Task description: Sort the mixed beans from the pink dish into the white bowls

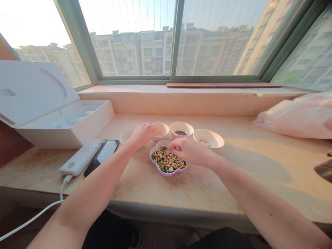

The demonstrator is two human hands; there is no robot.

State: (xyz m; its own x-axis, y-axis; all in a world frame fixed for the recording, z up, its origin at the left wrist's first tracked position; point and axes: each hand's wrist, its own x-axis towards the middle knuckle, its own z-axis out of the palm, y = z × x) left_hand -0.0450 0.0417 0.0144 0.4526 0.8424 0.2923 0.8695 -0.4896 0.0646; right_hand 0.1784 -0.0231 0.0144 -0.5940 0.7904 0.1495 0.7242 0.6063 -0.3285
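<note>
A lilac flower-shaped dish [168, 173] holds mixed beans [166, 159] in yellow, black and green, with a few pale flat seeds. My right hand [190, 150] is over its right side, fingertips pinched just above the beans; anything between them is too small to make out. Behind it, my left hand [142, 134] reaches the left edge of a white bowl [162, 127] with yellow beans, its fingers bent together and their contents hidden. Another bowl [126, 135] is partly covered by that hand. To the right stand a bowl of black beans [181, 132] and a bowl with a few pale seeds [212, 140].
At left are an open white box [90, 121], a white power bank [77, 160] with a cable [36, 216], and a dark phone [101, 159]. A pale plastic bag [298, 117] lies at right. The window ledge [135, 90] runs behind the stone counter [207, 190].
</note>
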